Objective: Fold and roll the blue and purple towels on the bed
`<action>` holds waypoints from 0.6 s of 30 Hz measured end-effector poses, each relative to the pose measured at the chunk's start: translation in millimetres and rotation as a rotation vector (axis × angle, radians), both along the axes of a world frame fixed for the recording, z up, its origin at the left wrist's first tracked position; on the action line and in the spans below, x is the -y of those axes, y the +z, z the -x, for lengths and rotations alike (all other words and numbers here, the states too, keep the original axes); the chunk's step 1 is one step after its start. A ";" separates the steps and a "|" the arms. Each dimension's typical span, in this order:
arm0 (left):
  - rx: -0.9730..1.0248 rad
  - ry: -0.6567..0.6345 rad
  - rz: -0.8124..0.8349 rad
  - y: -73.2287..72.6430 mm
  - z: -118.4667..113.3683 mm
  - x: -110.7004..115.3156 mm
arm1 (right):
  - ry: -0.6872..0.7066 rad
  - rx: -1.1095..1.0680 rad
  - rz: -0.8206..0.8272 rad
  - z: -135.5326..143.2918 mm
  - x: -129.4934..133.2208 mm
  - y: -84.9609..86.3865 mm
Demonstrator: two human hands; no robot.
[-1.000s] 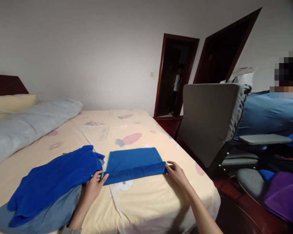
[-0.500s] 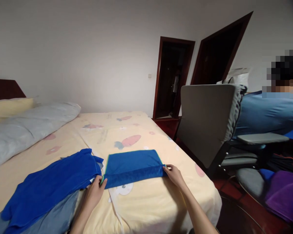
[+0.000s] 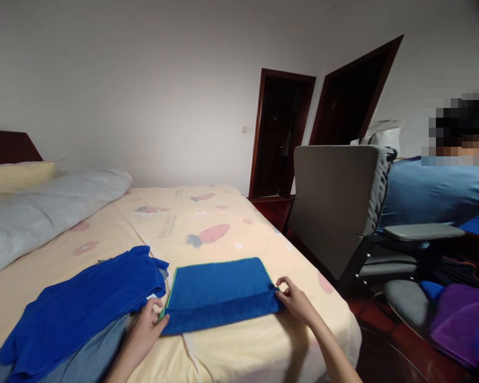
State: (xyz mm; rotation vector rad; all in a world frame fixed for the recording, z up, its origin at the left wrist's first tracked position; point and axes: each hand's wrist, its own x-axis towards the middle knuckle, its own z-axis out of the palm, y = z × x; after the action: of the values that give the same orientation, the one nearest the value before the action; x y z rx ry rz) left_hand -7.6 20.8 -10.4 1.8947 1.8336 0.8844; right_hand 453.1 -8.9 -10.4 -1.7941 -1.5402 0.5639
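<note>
A blue towel [image 3: 223, 284] with a green edge lies on the bed, its near side folded over in a strip. At the strip's left end is my left hand [image 3: 146, 324], thumb at the towel's corner and fingers apart. My right hand [image 3: 297, 302] is at the right end, thumb and finger pinched at the towel's corner. To the left lies a bright blue garment [image 3: 83, 298] over grey-blue cloth [image 3: 91, 351], close beside my left hand.
The bed [image 3: 191, 218] has a yellow patterned sheet, with a grey bolster [image 3: 56, 207] at the left. Right of it are a grey chair [image 3: 331, 202], a seated person in blue [image 3: 435, 191] and purple cloth [image 3: 459, 324].
The towel and both hands appear lower and nearer to me. My left hand's fingers have spread from their hold on the towel's corner. The view has shifted slightly.
</note>
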 end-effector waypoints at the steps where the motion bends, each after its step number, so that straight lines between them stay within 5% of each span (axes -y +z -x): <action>1: -0.083 -0.056 0.009 2.0 2.0 6.8 | 0.026 0.068 0.011 -0.3 5.1 0.9; 6: -0.246 -0.258 -0.199 17.7 5.8 26.0 | 0.076 0.354 -0.174 1.9 25.0 18.9; 11: -0.205 -0.456 -0.174 14.2 9.0 21.7 | 0.331 0.268 -0.046 2.3 30.1 23.6; 16: -0.081 -0.409 -0.140 9.2 10.4 11.2 | 0.292 0.085 -0.070 -0.4 20.5 18.1; 18: -0.064 -0.278 -0.107 9.5 9.8 5.1 | 0.253 -0.057 -0.063 -1.1 14.1 17.5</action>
State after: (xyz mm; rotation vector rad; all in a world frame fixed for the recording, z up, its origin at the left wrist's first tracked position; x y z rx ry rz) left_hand -17.4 15.7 -0.9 2.2000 1.5322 0.8475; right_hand 454.1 -23.0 7.0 -1.5337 -1.7373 0.6728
